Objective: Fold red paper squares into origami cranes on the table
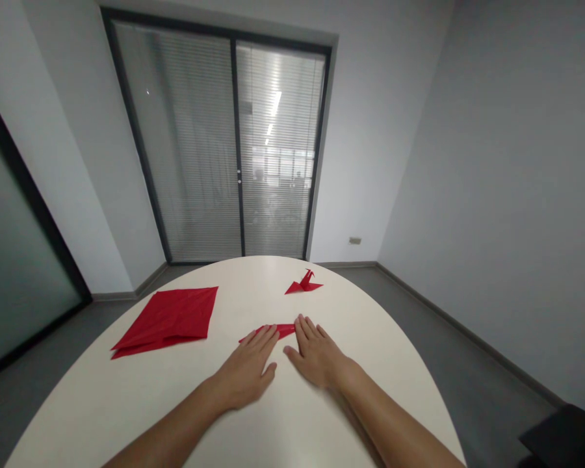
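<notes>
Both my hands lie flat on a white round table point(127, 403). My left hand point(246, 374) and my right hand point(316, 354) rest side by side, fingers stretched out, fingertips pressing on a narrow folded piece of red paper point(283, 329). Most of that piece is hidden under the fingers. A finished red paper crane point(304, 283) stands further back, apart from the hands. A stack of red paper sheets point(168, 318) lies to the left of my left hand.
The table's far edge curves off toward a grey floor point(443, 338). Glass doors with blinds point(234, 149) stand behind the table. A dark object point(565, 435) shows at the bottom right corner.
</notes>
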### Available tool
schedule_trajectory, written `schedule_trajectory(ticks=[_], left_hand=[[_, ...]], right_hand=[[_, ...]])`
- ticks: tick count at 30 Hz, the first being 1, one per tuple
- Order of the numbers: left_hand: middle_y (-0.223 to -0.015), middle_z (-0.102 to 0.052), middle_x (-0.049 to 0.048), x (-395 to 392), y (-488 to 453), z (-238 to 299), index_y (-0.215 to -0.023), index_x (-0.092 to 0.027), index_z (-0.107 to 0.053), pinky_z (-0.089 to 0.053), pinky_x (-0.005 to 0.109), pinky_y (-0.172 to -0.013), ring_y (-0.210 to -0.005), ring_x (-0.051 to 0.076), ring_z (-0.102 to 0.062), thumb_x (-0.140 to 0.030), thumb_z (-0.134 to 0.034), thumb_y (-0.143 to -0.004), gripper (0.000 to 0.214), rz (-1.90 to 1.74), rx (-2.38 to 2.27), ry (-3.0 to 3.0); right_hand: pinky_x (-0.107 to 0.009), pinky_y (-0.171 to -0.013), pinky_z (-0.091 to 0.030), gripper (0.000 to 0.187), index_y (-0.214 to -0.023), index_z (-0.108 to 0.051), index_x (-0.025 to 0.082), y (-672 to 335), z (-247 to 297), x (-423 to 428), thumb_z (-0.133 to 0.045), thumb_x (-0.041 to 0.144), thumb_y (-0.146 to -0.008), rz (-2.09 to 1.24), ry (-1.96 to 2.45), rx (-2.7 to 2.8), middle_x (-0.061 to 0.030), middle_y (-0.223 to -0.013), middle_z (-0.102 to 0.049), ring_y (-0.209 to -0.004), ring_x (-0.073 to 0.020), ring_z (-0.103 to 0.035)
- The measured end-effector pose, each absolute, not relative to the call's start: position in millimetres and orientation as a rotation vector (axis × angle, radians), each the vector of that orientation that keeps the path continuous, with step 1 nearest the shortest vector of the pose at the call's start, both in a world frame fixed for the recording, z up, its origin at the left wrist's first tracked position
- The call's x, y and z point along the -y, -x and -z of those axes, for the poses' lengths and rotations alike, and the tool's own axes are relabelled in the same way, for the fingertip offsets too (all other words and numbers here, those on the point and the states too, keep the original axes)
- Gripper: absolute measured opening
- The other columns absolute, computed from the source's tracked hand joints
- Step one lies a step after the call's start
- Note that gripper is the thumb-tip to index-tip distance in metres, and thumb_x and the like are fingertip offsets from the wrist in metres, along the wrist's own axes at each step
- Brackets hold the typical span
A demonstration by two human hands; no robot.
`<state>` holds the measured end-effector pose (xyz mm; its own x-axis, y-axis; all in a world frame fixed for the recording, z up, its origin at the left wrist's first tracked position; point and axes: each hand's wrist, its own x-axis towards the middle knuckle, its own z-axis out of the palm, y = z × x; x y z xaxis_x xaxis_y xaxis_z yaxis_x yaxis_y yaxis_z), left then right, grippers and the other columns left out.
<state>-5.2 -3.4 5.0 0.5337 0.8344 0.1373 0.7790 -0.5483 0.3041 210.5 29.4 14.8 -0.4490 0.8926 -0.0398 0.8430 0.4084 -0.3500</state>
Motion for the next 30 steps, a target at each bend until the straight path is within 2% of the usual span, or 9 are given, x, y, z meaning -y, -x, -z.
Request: schedule_trajectory(ticks=[3, 8, 14, 23, 30], left_hand=[[-0.162, -0.027, 0.0125, 5, 3, -10, -0.154, -0.013, -0.033, -0.023, 0.051, -0.123, -0.151, 0.026, -0.024, -0.029, -0.044, -0.095, 0.062, -0.349, -1.399, -2.540], [-0.162, -0.028, 0.0106, 2, 3, -10, -0.154, -0.014, -0.032, -0.022, 0.046, -0.124, -0.151, 0.023, -0.024, -0.025, -0.042, -0.094, 0.062, -0.355, -1.404, -2.565], [-0.163, -0.024, 0.0147, -1, 1, -5, -0.154, -0.009, -0.029, -0.021, 0.047, -0.123, -0.152, 0.023, -0.021, -0.029, -0.030, -0.099, 0.059, -0.312, -1.557, -2.507], [-0.163, -0.017, 0.0171, -17, -6, -16, -0.155, -0.004, -0.026, -0.019, 0.049, -0.123, -0.152, 0.029, -0.016, -0.042, -0.031, -0.098, 0.069, -0.153, -1.625, -2.440], [-0.161, -0.024, 0.0193, -22, -9, -4, -0.153, -0.002, -0.032, -0.022, 0.048, -0.122, -0.151, 0.030, -0.022, -0.039, -0.032, -0.098, 0.066, -0.359, -1.861, -2.401]], right_hand=[[-0.061, -0.120, -0.010, 0.078, -0.155, -0.026, 0.001, -212, -20, -29, -0.032, 0.055, -0.100, -0.359, 1.633, 2.428, -0.0236, -0.161, -0.015, -0.151, -0.0381, -0.011], [-0.051, -0.123, -0.013, 0.066, -0.157, -0.023, 0.007, -201, -26, -23, -0.025, 0.045, -0.103, -0.411, 1.315, 2.603, -0.0166, -0.163, -0.016, -0.153, -0.0287, -0.013], [-0.047, -0.124, -0.014, 0.071, -0.157, -0.021, 0.005, -198, -22, -27, -0.023, 0.051, -0.103, -0.460, 1.389, 2.598, -0.0182, -0.163, -0.015, -0.153, -0.0285, -0.013], [-0.051, -0.123, -0.003, 0.077, -0.157, -0.014, 0.002, -188, -35, -36, -0.022, 0.053, -0.100, -0.414, 1.544, 2.703, -0.0185, -0.164, -0.008, -0.153, -0.0307, -0.005], [-0.052, -0.123, -0.002, 0.073, -0.157, -0.017, 0.004, -182, -30, -44, -0.022, 0.049, -0.100, -0.358, 1.558, 2.610, -0.0171, -0.164, -0.011, -0.153, -0.0300, -0.007]])
